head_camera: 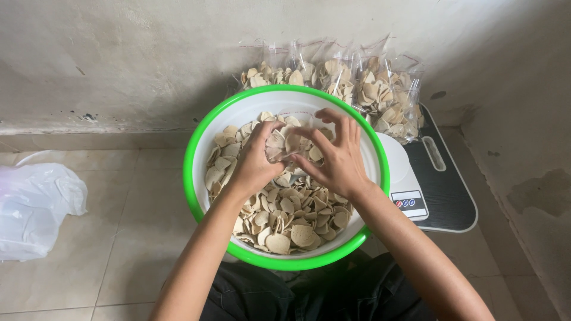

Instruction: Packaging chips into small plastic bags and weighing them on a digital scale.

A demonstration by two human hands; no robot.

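Note:
A white basin with a green rim sits before me, part full of pale round crackers. Above it I hold a small clear plastic bag that has crackers in it. My left hand grips the bag's left side. My right hand holds its right side, fingers spread over the top. Both hands hover over the basin's middle.
Several filled clear bags of crackers lean on the wall behind the basin. A small white kitchen scale rests on a black flat scale at the right. A white plastic bag lies on the tiled floor at the left.

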